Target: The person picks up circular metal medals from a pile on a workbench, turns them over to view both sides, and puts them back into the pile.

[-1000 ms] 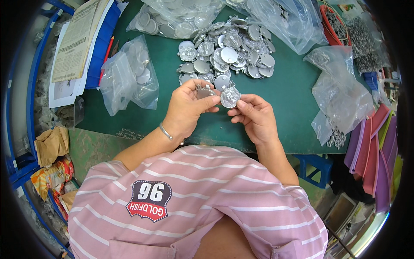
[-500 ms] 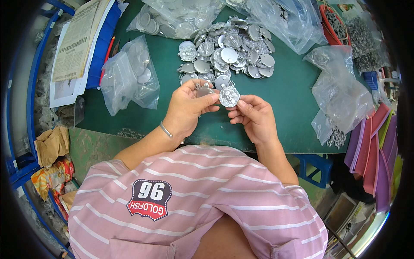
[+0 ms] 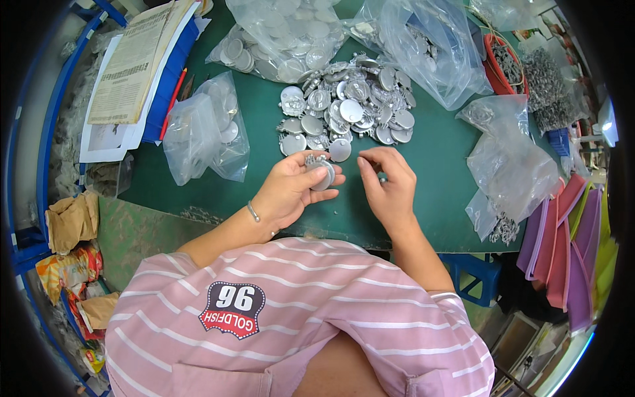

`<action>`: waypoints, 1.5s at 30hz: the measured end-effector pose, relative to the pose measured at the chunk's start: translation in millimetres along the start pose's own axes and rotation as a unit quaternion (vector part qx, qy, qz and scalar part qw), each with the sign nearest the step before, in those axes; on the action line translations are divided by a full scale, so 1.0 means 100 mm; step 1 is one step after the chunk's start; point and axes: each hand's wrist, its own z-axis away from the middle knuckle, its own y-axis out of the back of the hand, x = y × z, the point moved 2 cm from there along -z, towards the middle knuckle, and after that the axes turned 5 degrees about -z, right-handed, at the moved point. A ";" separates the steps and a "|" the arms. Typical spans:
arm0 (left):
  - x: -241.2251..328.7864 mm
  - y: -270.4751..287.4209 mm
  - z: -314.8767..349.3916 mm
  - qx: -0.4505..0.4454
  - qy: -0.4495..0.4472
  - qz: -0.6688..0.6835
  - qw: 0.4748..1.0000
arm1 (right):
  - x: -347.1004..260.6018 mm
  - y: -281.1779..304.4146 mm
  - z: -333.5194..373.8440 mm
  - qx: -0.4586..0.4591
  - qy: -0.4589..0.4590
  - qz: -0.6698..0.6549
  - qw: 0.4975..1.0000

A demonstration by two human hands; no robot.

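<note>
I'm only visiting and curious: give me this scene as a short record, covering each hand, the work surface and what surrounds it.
Left hand: pinches at least one silver, round metal disc
Right hand: apart from the left, fingers curled; whether it holds anything is unclear
Work surface: flat green tabletop
Beyond hands: loose heap of silver metal discs
Left side: translucent plastic bag with discs inside, near a blue plastic container
Right side: crumpled clear plastic bag

Small-parts workshop: green worktable (image 3: 430,178), heap of metal discs (image 3: 351,110), plastic bags (image 3: 284,40), blue shelving (image 3: 48,132).
</note>
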 end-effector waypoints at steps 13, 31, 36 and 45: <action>0.05 0.08 -0.02 0.032 -0.052 -0.017 0.998 | 0.05 -0.14 -0.19 -0.046 0.099 0.201 0.973; 0.17 -0.08 -0.01 0.071 -0.137 -0.075 0.985 | 0.00 -0.10 0.06 -0.019 -0.317 -0.467 0.826; 0.14 -0.08 -0.03 0.078 -0.138 -0.080 0.984 | 0.07 -0.09 0.08 -0.022 -0.324 -0.449 0.832; 0.14 -0.08 -0.03 0.083 -0.133 -0.085 0.984 | 0.12 -0.10 0.14 -0.015 -0.334 -0.450 0.828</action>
